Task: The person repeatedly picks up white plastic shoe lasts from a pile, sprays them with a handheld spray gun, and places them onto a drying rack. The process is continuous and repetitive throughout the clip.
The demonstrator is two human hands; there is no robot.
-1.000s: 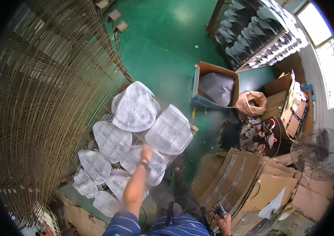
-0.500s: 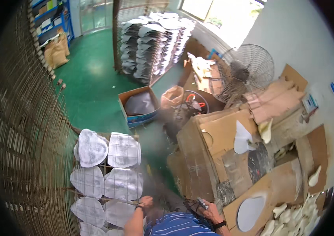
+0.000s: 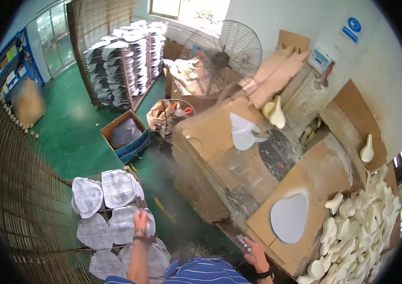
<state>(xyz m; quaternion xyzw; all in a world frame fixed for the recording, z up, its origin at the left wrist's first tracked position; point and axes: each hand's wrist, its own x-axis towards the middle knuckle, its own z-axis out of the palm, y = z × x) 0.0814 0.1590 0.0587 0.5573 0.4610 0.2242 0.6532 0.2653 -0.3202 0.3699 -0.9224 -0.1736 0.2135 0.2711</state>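
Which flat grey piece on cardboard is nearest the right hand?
The rounded piece, left of the cream pile; the pointed piece lies farther from the right hand.

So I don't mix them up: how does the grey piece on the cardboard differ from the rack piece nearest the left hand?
Colour: the grey piece is evenly grey; the rack piece is whitish and mottled.
Placement: the grey piece lies alone on cardboard; the rack piece lies among similar pieces.
Visibility: the grey piece shows whole; the left hand partly covers the rack piece.
Both look flat.
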